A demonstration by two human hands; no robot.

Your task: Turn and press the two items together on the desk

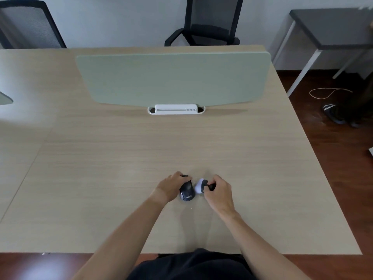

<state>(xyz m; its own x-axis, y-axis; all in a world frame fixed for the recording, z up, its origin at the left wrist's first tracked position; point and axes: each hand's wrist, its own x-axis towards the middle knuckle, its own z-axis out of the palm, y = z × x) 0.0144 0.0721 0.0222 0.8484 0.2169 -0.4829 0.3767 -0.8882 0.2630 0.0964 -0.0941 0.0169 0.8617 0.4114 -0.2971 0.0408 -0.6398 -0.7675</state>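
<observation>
Pale wood counter (121,158), near edge. Left hand (171,186) curled over a black mouse (186,191) lying on the counter; right hand (219,191) pinching a small white-and-dark object (201,185) just beside it, too blurred to identify. Green divider panel (173,77) beyond.

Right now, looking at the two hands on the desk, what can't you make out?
Head view only:
- The small white and dark object: blurred and half covered by the right hand.
- Front of the black mouse: hidden under the left hand fingers.
- The mouse's underside: against the desk.
</observation>
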